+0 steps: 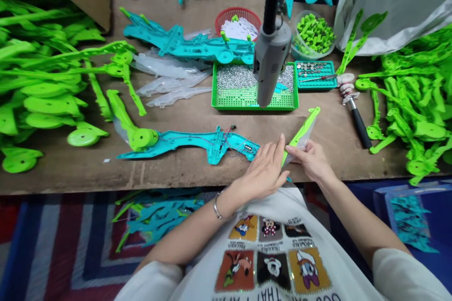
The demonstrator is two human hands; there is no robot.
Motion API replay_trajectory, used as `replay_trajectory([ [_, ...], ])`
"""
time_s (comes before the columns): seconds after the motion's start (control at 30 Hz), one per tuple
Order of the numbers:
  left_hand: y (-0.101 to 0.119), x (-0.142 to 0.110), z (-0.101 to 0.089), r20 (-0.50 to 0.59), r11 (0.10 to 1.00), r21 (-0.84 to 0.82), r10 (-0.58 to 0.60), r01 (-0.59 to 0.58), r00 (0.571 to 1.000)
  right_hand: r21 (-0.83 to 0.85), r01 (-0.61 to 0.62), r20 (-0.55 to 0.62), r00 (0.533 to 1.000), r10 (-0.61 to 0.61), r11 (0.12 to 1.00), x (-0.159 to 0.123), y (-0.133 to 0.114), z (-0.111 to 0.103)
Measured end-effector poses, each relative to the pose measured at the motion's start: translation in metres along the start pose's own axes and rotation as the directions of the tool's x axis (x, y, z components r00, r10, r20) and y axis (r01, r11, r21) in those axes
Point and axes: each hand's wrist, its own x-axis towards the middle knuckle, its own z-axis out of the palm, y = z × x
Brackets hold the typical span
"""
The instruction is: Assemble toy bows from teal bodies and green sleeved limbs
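Our right hand (314,160) pinches a green strip (304,128) with a translucent sheet along its side, thumb on one face and fingers behind. Our left hand (263,169) lies flat, fingers outstretched, over the right end of a blue frame (190,140), its fingertips beside the green strip (whether they press on it, we cannot tell). The blue frame lies across the near part of the brown surface (77,176), thin wires (231,153) running along it and a bent green limb (141,138) at its left end.

Beyond our hands, a grey tool (271,51) hangs over a green basket (254,104) of small metal parts. Just right of that basket we have a teal tray (312,85), then a black-handled tool (360,124) with a wrapped head. Farther back lie a second blue frame (173,40), a red basket (219,21) and a clear tub (296,49) of green bits. Green pieces heap up at both ends.
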Motion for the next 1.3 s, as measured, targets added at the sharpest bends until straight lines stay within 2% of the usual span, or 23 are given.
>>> replay_trajectory([
  [0.07,-0.005,0.007,-0.029,0.065,0.999,-0.021,0.044,-0.042,0.997,-0.010,0.026,-0.019,0.999,-0.026,1.000,0.000,0.001,0.001],
  [0.13,-0.015,0.022,-0.057,0.126,0.997,0.072,0.008,-0.018,0.992,-0.024,0.045,-0.026,0.999,-0.045,0.999,-0.001,0.001,0.000],
  [0.17,-0.021,0.033,-0.068,0.201,0.993,0.119,-0.022,-0.002,0.979,-0.028,0.054,-0.030,0.998,-0.055,0.998,-0.002,0.001,0.000],
  [0.2,-0.027,0.044,-0.076,0.317,0.992,0.129,-0.049,0.008,0.947,-0.032,0.062,-0.034,0.997,-0.063,0.998,-0.003,0.002,0.000],
  [0.23,-0.035,0.057,-0.081,0.473,0.997,0.075,-0.037,0.001,0.880,-0.038,0.071,-0.040,0.997,-0.072,0.997,-0.004,0.002,-0.001],
  [0.27,-0.042,0.068,-0.083,0.610,1.000,-0.009,0.001,0.006,0.793,-0.046,0.079,-0.046,0.996,-0.081,0.996,-0.005,0.004,-0.001],
  [0.3,-0.049,0.079,-0.082,0.684,0.997,-0.077,0.039,0.020,0.729,-0.056,0.088,-0.052,0.994,-0.091,0.994,-0.006,0.005,-0.002],
  [0.33,-0.056,0.087,-0.080,0.727,0.991,-0.132,0.079,0.027,0.682,-0.066,0.099,-0.058,0.993,-0.102,0.993,-0.006,0.007,-0.002],
  [0.37,-0.062,0.093,-0.076,0.748,0.984,-0.176,0.113,0.031,0.655,-0.074,0.112,-0.064,0.991,-0.117,0.991,-0.007,0.009,-0.002],
  [0.43,-0.070,0.098,-0.068,0.736,0.972,-0.235,0.160,0.026,0.658,-0.075,0.143,-0.078,0.986,-0.149,0.987,-0.007,0.012,-0.002],
  [0.53,-0.075,0.094,-0.063,0.683,0.957,-0.291,0.202,0.008,0.702,-0.052,0.167,-0.108,0.979,-0.172,0.985,-0.010,0.016,0.002],
  [0.63,-0.075,0.088,-0.064,0.654,0.950,-0.313,0.225,-0.012,0.722,-0.069,0.093,-0.099,0.990,-0.099,0.993,-0.017,0.019,0.007],
  [0.73,-0.075,0.084,-0.066,0.626,0.935,-0.355,0.231,0.008,0.745,-0.146,0.000,-0.027,1.000,-0.004,0.989,-0.024,0.021,0.013],
  [0.87,-0.080,0.081,-0.064,0.599,0.889,-0.451,0.235,0.080,0.765,-0.184,0.023,-0.029,0.999,-0.029,0.983,-0.027,0.023,0.017],
  [1.17,-0.094,0.080,-0.057,0.614,0.818,-0.561,0.307,0.128,0.727,-0.211,0.041,-0.088,0.994,-0.060,0.977,-0.028,0.030,0.027],
  [1.3,-0.103,0.082,-0.058,0.632,0.817,-0.562,0.321,0.132,0.705,-0.179,0.023,-0.016,1.000,-0.026,0.984,-0.022,0.024,0.026],
])
